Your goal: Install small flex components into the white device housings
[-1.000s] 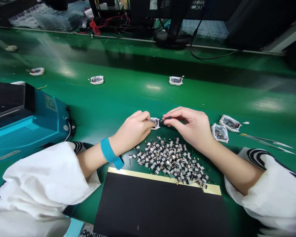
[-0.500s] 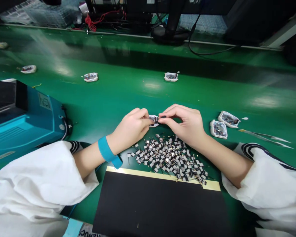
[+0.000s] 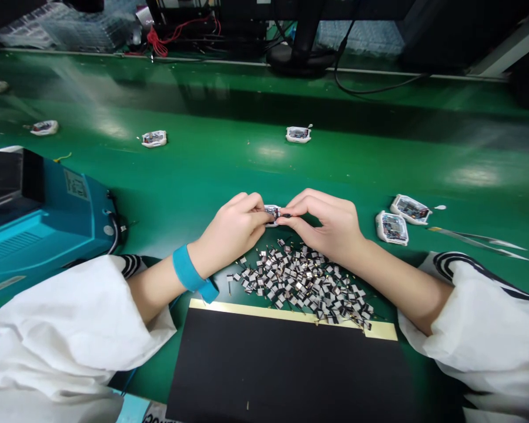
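As seen from the wearer's head, a green workbench (image 3: 264, 170) spans the frame; clock positions below are taken from the meeting point of the hands, with 12 o'clock away from the person. A teal bench machine (image 3: 39, 235) stands at 9 o'clock, and a black board (image 3: 286, 367) with a pale gold strip along its far edge lies at 6 o'clock. White sleeves cover both forearms up to the wrists, and a teal wristband (image 3: 189, 268) circles the left wrist.

Left hand (image 3: 233, 226) and right hand (image 3: 328, 226) are brought close together at the centre of the bench, both with fingers pressed together in a pinch. The left pinches a white-framed circuit module (image 3: 271, 215); the right pinches a small dark part (image 3: 285, 215) at that module's right edge, touching it. Its exact kind is too small to tell.

Just below the hands, at 6 o'clock, lies a loose pile of small metallic components (image 3: 300, 285). Two similar modules (image 3: 392, 228) and fine tweezers (image 3: 476, 242) lie at 3 o'clock. Further modules (image 3: 298, 134) lie apart, toward 12 o'clock.
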The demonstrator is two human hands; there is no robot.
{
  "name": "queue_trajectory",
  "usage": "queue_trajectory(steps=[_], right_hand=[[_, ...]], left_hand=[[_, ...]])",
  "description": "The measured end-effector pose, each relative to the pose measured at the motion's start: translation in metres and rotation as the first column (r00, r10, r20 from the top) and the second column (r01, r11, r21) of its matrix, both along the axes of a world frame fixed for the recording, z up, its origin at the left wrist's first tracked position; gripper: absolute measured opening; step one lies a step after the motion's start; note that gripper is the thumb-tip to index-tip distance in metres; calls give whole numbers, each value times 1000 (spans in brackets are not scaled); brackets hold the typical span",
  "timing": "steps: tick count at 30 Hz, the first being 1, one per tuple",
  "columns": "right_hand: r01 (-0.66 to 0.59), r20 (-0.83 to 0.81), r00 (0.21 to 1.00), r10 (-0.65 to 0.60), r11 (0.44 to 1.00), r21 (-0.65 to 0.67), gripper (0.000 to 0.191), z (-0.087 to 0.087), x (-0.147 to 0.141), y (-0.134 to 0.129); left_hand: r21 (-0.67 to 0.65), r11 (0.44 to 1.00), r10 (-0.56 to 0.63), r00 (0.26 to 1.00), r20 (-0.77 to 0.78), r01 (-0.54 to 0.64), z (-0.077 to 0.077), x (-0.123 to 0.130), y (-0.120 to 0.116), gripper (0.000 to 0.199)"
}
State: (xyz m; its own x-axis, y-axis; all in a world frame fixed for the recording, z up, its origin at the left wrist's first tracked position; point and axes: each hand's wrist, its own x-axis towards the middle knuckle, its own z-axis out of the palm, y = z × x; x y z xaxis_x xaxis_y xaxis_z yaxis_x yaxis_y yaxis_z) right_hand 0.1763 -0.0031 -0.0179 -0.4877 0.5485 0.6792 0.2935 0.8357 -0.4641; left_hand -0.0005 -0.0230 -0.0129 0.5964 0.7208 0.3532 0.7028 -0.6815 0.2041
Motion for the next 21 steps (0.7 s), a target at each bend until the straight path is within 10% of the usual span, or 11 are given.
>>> queue_trajectory(steps=[21], right_hand=[[1, -81, 997, -12, 991, -137, 20, -6, -4, -1]], left_hand=[[-11, 1000, -16, 999, 32, 16, 0, -1, 0, 17]])
